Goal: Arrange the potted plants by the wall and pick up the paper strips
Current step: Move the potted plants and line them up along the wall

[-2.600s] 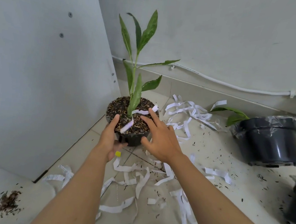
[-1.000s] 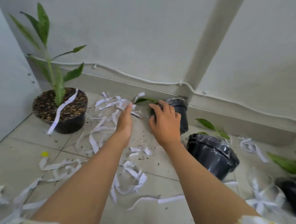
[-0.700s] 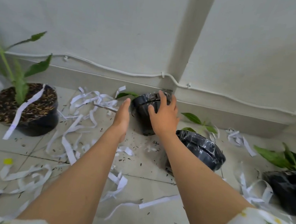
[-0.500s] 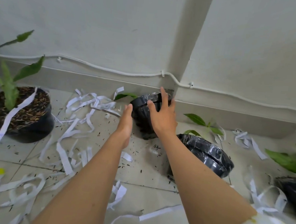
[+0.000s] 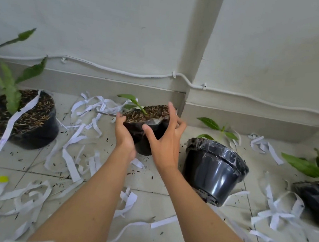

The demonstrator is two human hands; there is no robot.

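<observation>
A small black potted plant [image 5: 148, 123] with brown mulch and a short green shoot is upright between my hands, near the wall's skirting. My left hand [image 5: 124, 135] grips its left side. My right hand [image 5: 166, 139] is on its right side with fingers spread around the rim. A larger potted plant [image 5: 26, 122] with tall leaves stands at the left, a paper strip draped over its soil. Another black pot [image 5: 212, 169] lies tipped at the right. White paper strips [image 5: 77, 143] lie scattered over the tiled floor.
A fourth black pot [image 5: 315, 200] with green leaves sits at the right edge. A white cable [image 5: 120, 71] runs along the wall above the skirting. A wall corner juts out behind the held pot. A small yellow scrap [image 5: 3, 179] lies on the floor at the left.
The small pot lay tipped on its side by the wall; both hands have closed on it and turned it upright, so its soil now faces up.
</observation>
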